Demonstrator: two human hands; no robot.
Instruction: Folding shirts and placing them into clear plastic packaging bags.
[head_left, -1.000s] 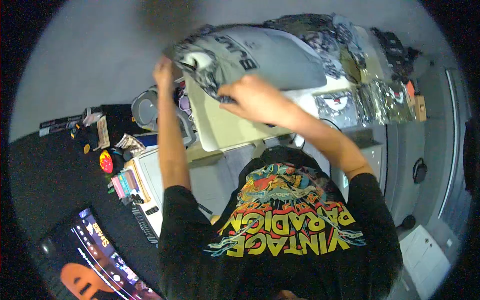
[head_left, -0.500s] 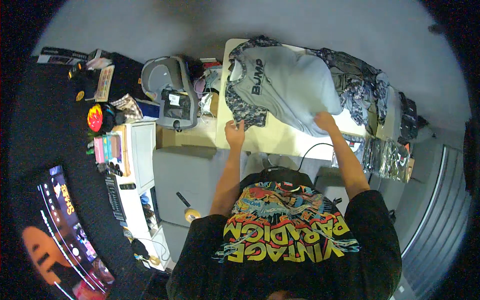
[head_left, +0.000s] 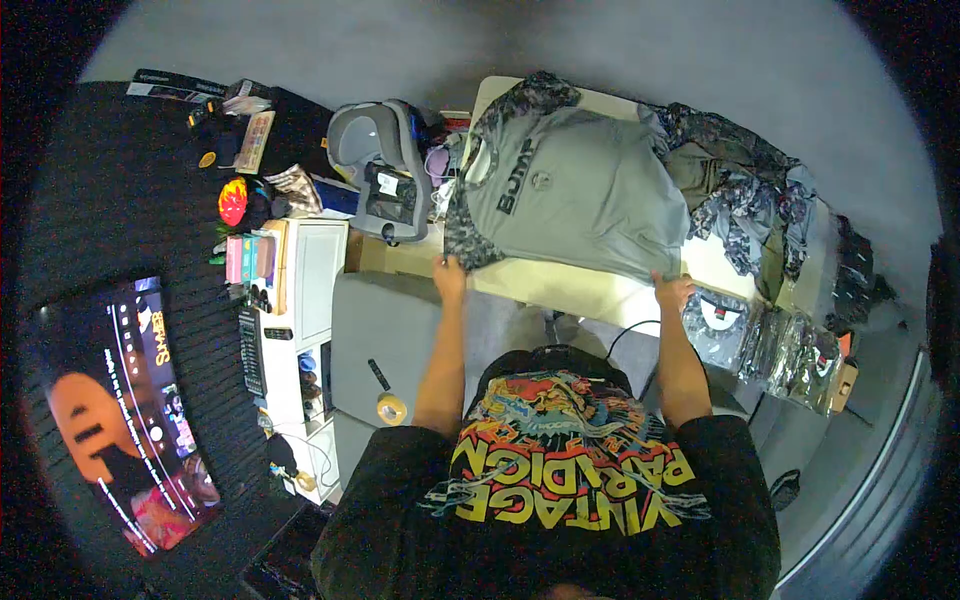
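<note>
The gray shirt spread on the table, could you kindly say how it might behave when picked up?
The gray shirt would probably fold and sag, as soft wrinkles cross its body. It is likely light, looking like thin fabric. Its spread camouflage sleeves may dangle.

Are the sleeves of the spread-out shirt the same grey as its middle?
No, the T-shirt is grey across the middle, but its sleeves have a dark camouflage pattern.

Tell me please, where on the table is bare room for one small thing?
Bare: the narrow table strip between the grey shirt and the near edge. Crowded: the right side, with heaped clothes and shiny packages.
</note>
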